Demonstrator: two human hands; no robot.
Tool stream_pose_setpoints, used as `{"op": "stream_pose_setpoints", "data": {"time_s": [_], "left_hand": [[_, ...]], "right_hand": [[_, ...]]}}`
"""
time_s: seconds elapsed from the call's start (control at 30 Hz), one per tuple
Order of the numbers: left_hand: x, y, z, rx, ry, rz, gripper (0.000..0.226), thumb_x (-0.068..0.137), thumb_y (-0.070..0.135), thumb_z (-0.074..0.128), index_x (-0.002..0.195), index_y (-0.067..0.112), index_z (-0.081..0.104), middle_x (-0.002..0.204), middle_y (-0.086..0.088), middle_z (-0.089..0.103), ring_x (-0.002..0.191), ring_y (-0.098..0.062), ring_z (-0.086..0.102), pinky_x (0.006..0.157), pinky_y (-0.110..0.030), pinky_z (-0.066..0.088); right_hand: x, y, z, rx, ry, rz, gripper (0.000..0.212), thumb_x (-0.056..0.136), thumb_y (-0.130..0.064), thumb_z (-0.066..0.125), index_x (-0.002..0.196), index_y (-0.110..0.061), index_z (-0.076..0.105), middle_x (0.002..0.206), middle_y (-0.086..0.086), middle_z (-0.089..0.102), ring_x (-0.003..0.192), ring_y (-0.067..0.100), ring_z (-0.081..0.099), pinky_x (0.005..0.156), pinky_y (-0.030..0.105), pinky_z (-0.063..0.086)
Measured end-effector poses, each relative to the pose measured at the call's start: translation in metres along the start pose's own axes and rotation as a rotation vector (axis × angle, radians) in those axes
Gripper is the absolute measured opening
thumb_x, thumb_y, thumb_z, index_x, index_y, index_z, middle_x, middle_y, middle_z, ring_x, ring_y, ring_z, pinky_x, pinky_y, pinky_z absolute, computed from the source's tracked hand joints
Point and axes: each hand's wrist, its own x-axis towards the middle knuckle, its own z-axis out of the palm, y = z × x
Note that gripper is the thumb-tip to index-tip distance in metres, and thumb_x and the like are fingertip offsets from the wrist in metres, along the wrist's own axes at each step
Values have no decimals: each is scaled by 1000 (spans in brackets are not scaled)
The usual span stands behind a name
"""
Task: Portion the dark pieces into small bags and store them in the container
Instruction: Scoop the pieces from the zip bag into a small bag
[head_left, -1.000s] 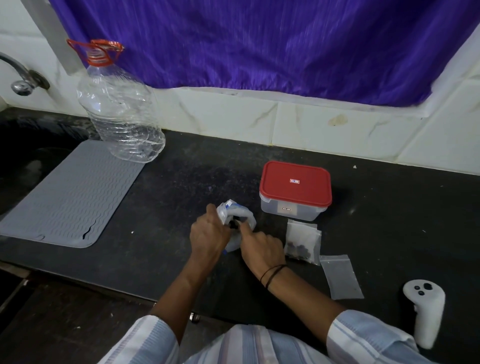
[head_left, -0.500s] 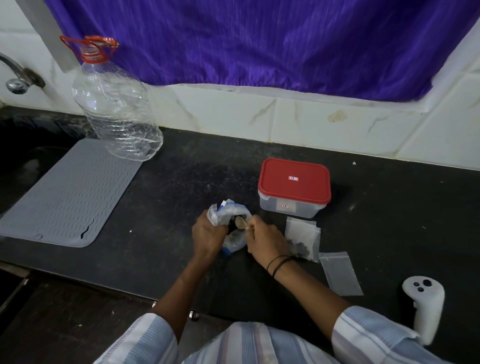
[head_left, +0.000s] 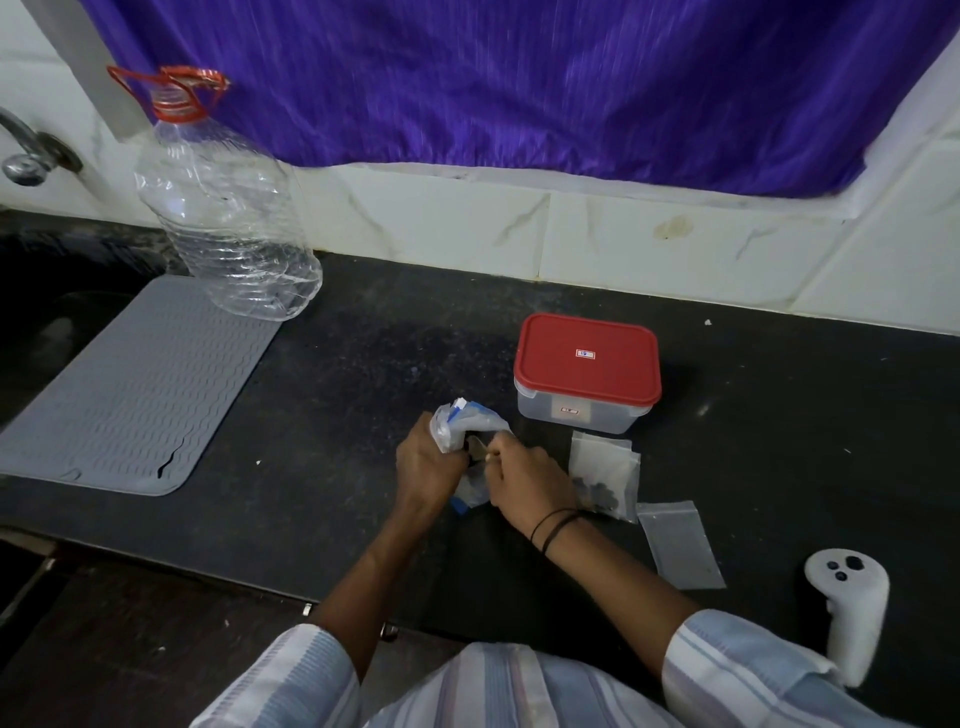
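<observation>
My left hand (head_left: 427, 470) grips a crumpled clear plastic bag with blue trim (head_left: 465, 428) on the black counter. My right hand (head_left: 527, 480) pinches a small spoon (head_left: 477, 447) whose bowl sits at the bag's mouth. Just right of my right hand lies a small clear bag (head_left: 605, 475) with dark pieces at its bottom. An empty small bag (head_left: 679, 543) lies flat further right. The clear container with a red lid (head_left: 587, 369) stands shut behind them.
A large empty plastic bottle (head_left: 223, 208) stands at the back left, beside a grey ribbed mat (head_left: 130, 389). A tap (head_left: 28, 156) is at the far left. A white controller (head_left: 847, 608) rests near the counter's front right edge.
My right hand has drawn the spoon out of the crumpled bag toward its mouth. My left hand still holds the bag; the view has shifted slightly.
</observation>
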Motion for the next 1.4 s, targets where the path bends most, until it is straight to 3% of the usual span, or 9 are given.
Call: {"op": "stream_pose_setpoints", "data": {"time_s": [0.2,0.43,0.73,0.83,0.93,1.03,1.13,1.27,1.4], "left_hand": [[3,-6,-6,-69,-10,-4,30,76,-1,68,95,21,63,88,5,67,82,-10,65,70,-27,51],[4,-5,-6,-94,-6,-45,23,83,9,70,103,18,64,94,6,68,90,-13,68,75,-28,55],[2,-7,-11,-27,-55,-37,73,71,44,85,130,18,53,112,8,61,103,-12,61,83,-30,53],[-1,-7,-17,-58,6,-9,56,76,45,83,118,18,56,101,16,57,94,-5,58,76,-23,46],[-2,-11,-22,-52,127,90,37,79,41,81,95,18,57,94,2,59,86,-14,60,70,-19,44],[-1,-6,-27,-60,188,149,32,82,32,80,96,17,55,94,-2,59,85,-14,59,67,-9,42],[-2,-1,-31,-71,221,192,31,84,32,79,97,18,54,92,-2,59,81,-12,58,67,-17,44],[-6,6,-34,-24,209,254,32,84,29,79,99,22,52,88,8,54,76,2,54,64,-9,41],[-8,11,-33,129,183,363,33,85,30,77,108,17,56,96,6,53,84,-10,55,70,-19,42]], "right_hand": [[-2,9,1,512,-185,152,9,100,-25,44,99,-24,53,68,2,69,41,7,56,42,20,44],[-10,18,9,904,-208,254,18,102,-27,43,108,-16,56,65,3,66,42,13,50,41,25,36],[-21,28,2,1022,-96,290,18,102,-21,45,103,-10,60,61,8,60,38,14,45,36,21,34],[-24,30,0,1018,-65,267,18,102,-19,45,101,-9,61,59,10,59,38,15,44,36,22,36],[-26,33,-3,1037,-48,269,18,102,-16,46,100,-7,61,57,11,58,36,17,43,35,21,34],[-28,35,-8,1053,-44,275,18,102,-14,45,101,-5,61,56,11,57,36,18,43,34,20,32],[-30,34,-16,1077,-42,271,19,101,-14,45,101,-5,62,56,11,57,36,18,43,36,21,33],[-33,29,-35,1142,-34,254,18,100,-15,47,98,-7,63,55,11,55,37,18,42,37,22,33],[-36,17,-63,1188,-29,184,19,100,-15,47,98,-9,65,54,11,54,37,18,41,37,22,31]]}}
